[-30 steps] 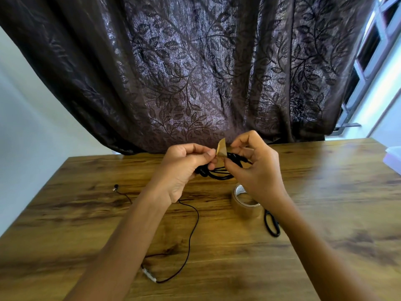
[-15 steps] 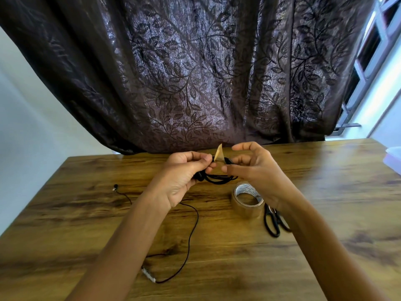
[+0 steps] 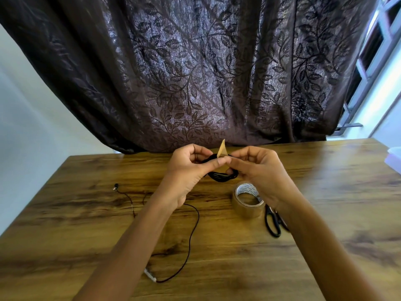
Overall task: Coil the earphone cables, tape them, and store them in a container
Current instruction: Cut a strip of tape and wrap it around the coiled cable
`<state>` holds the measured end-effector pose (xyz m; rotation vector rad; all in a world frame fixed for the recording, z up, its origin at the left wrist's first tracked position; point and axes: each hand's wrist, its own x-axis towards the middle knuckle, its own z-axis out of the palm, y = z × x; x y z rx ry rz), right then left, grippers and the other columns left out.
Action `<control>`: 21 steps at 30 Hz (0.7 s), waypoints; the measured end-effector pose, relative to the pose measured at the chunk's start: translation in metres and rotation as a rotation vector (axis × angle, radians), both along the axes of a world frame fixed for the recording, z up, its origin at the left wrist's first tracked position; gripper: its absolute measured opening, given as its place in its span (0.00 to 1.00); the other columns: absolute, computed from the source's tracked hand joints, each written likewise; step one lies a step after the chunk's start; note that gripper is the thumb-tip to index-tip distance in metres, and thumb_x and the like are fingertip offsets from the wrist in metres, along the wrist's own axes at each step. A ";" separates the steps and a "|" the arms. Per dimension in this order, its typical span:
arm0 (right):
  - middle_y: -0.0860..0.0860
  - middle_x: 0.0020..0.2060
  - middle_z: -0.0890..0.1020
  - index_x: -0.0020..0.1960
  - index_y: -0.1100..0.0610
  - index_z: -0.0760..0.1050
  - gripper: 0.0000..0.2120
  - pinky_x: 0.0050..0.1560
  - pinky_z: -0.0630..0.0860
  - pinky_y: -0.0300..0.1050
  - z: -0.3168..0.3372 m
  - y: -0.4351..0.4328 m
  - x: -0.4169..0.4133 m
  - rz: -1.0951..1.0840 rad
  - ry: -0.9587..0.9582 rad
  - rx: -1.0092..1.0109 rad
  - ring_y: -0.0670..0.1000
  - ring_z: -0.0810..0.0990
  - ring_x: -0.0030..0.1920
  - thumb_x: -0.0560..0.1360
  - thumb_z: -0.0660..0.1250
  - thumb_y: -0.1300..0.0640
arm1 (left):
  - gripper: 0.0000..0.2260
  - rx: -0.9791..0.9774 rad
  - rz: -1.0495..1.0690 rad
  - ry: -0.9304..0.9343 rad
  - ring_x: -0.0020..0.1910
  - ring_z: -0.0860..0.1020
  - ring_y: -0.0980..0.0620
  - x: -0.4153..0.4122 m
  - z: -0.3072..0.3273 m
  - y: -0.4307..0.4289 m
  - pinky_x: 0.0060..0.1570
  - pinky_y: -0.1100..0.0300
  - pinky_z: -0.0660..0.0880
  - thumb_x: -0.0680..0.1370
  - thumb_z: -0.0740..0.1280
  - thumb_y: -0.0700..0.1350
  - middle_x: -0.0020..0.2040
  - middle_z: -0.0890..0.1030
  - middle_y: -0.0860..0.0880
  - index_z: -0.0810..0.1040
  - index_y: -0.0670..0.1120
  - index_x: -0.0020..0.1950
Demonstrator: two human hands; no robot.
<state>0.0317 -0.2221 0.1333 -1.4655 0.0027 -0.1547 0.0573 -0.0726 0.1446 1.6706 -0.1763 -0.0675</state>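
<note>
Coil (image 3: 221, 177) pinched between left hand (image 3: 186, 172), right hand (image 3: 262, 172); tape (image 3: 222, 148) seemingly atop.

Your tabletop (image 3: 325, 192): wood grain, smooth, with a light sheen. Curtain (image 3: 195, 72): dark woven cloth with a leaf pattern, shiny in patches. Tape roll (image 3: 247, 210): glossy brown film on a printed, paper-look core. Tape strip (image 3: 222, 149): matt tan. Coiled cable (image 3: 221, 177) and loose cable (image 3: 193, 231): matt black sheath. The plug (image 3: 150, 275) is pale. Scissors (image 3: 272, 224) handles: smooth black plastic.
</note>
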 end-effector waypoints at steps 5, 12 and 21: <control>0.54 0.30 0.80 0.44 0.68 0.76 0.14 0.32 0.78 0.36 0.003 -0.001 -0.004 0.083 0.063 0.193 0.47 0.79 0.29 0.62 0.70 0.61 | 0.05 0.054 0.006 -0.092 0.37 0.79 0.56 0.003 -0.003 0.002 0.39 0.65 0.75 0.69 0.74 0.43 0.37 0.81 0.49 0.80 0.46 0.42; 0.58 0.34 0.78 0.44 0.67 0.75 0.14 0.34 0.78 0.38 0.003 -0.001 -0.005 0.066 0.077 0.196 0.48 0.78 0.30 0.61 0.70 0.61 | 0.01 -0.021 -0.029 0.003 0.37 0.76 0.53 0.002 -0.002 0.002 0.43 0.61 0.72 0.73 0.70 0.40 0.34 0.80 0.46 0.81 0.45 0.42; 0.48 0.41 0.79 0.47 0.56 0.73 0.14 0.45 0.78 0.39 -0.008 0.003 -0.005 -0.218 -0.343 -0.470 0.49 0.80 0.44 0.66 0.75 0.63 | 0.03 -0.143 -0.083 0.094 0.33 0.76 0.57 0.001 0.001 0.001 0.43 0.64 0.73 0.75 0.66 0.36 0.35 0.79 0.49 0.78 0.43 0.42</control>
